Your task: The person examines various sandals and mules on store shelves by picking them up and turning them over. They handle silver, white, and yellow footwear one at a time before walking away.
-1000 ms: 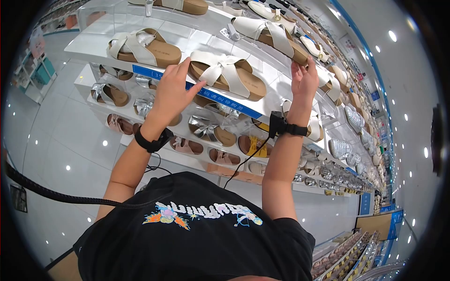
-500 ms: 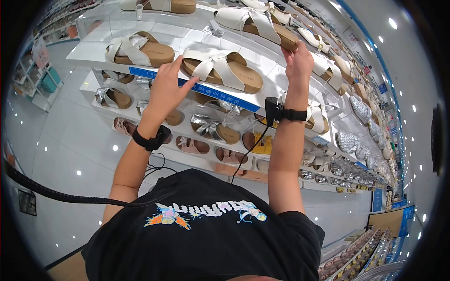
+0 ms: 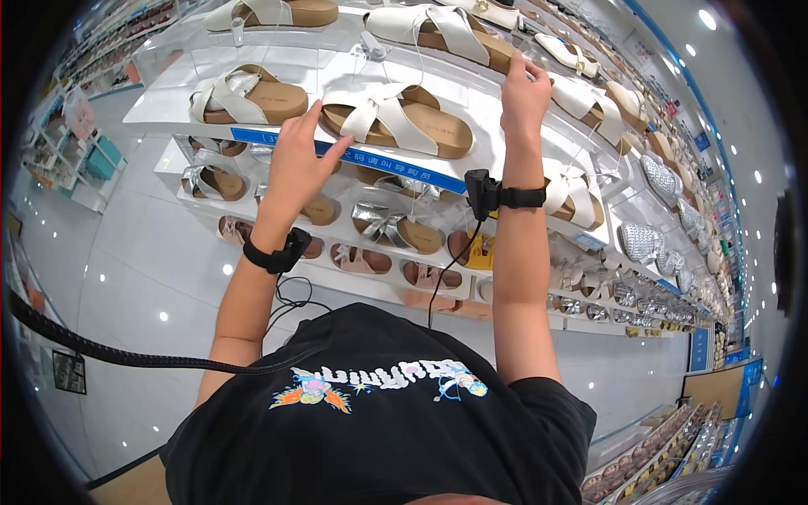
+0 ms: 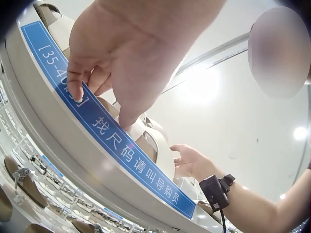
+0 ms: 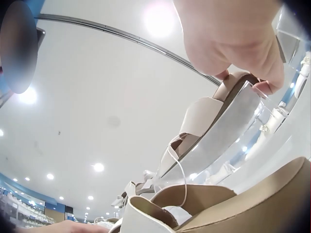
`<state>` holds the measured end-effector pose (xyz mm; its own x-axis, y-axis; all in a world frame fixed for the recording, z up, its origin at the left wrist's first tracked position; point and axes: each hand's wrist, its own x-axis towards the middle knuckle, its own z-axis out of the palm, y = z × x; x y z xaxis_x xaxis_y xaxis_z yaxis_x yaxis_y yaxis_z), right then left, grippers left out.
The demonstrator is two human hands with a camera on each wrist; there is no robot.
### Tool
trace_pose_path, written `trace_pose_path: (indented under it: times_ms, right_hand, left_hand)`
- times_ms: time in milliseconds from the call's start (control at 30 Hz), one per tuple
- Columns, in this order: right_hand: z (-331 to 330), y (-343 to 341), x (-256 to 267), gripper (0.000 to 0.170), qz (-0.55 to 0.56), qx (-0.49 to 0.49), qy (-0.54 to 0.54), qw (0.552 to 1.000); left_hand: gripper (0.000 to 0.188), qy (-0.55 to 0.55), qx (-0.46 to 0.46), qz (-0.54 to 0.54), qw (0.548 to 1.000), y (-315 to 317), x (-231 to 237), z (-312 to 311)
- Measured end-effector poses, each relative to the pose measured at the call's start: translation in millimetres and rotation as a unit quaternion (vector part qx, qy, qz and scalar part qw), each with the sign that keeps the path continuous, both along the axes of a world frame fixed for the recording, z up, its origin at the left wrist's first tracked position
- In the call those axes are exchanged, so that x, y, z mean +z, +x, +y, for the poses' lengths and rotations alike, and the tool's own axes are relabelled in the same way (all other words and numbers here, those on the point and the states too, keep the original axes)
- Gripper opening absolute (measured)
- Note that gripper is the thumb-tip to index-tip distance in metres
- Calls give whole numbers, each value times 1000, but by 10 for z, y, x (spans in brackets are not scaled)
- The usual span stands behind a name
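Observation:
My left hand is at the toe end of a white knotted-strap sandal on the front shelf, index finger and thumb spread beside it. In the left wrist view, the thumb tip meets the sandal's edge and the other fingers hang over the blue label strip. On the raised tier behind, my right hand pinches the heel of a white cross-strap sandal. The right wrist view shows that sandal lying along a clear acrylic riser, thumb and fingers at either side of its heel.
Another white sandal stands left on the same shelf. Lower shelves carry silver sandals and pink ones. A white tag lies beside the upper sandal. Woven silver shoes line the right. A cable hangs from the right wrist camera.
The upper sandal and my right hand have moved back and left, over the riser. My left hand stays by the front sandal's toe. The whole head view has shifted slightly.

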<state>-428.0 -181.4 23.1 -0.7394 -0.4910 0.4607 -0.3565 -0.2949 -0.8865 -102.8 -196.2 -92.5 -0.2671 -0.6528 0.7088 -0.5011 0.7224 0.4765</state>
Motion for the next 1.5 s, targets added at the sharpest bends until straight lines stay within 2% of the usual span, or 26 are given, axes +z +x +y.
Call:
trace_pose_path:
  times_ms: [67,167,233,267,333,367,400,467,500,567,633,733,800,833,900,1000,1167,1233,1367,1467,1500]
  right_hand:
    - [-34,9,-71,51,17,-15,2,1000]
    - [-91,-7,-160,49,20,-12,-58,998]
    - [-39,-20,-199,61,0,25,-23,999]
    - [54,90,-186,61,-1,27,-21,999]
    - [335,336,-220,77,70,-13,16,997]
    - [487,406,-282,87,127,-15,71,989]
    - [576,460,-393,87,132,-9,72,989]
    - [715,587,-656,83,264,-80,92,957]
    - [783,659,-705,83,267,-77,94,956]
    - [884,813,-753,80,162,22,166,973]
    - [911,904,-775,79,168,16,158,973]
    - [993,937,-771,77,151,14,148,977]
    - [998,927,-833,74,110,19,80,991]
    - [982,907,-858,74,110,20,79,991]
    - [979,870,-915,70,204,-40,90,974]
    - [978,960,-908,68,188,-40,102,976]
    - [903,971,-1055,62,212,-58,82,972]
    - [856,955,-1131,60,354,-148,79,920]
    - [791,1003,-1128,60,378,-191,97,901]
    - [786,973,-1171,59,390,-198,106,893]
    - [783,985,-1179,57,397,-207,111,887]
  left_hand:
    - [75,7,5,-6,1000,-2,4,-2]
    - [79,5,5,-17,1000,5,43,20]
    - [82,-4,0,-26,1000,18,95,25]
    - [84,33,-1,-34,999,28,130,18]
    - [87,77,3,-39,996,58,166,45]
    - [87,90,-8,-37,995,60,192,53]
    - [88,102,-19,-35,994,62,218,61]
    - [86,105,-13,-39,994,68,205,68]
    - [85,97,-17,-31,995,73,169,42]
    - [84,90,-24,-24,995,58,116,27]
    - [82,90,-18,13,996,13,93,38]
    - [83,79,0,12,997,-37,105,84]
    - [83,86,-3,0,996,-67,148,108]
    - [83,97,-2,-11,995,-88,160,124]
    - [84,87,3,-18,996,-148,175,167]
    - [85,12,20,-29,999,-166,54,117]
    - [82,35,-4,11,999,-104,-20,96]
    - [80,26,-12,22,999,-79,-16,86]
    - [75,-1,-14,5,1000,-6,-1,58]
    - [70,7,-51,36,998,122,-24,47]
    - [66,25,-97,66,993,202,-22,36]
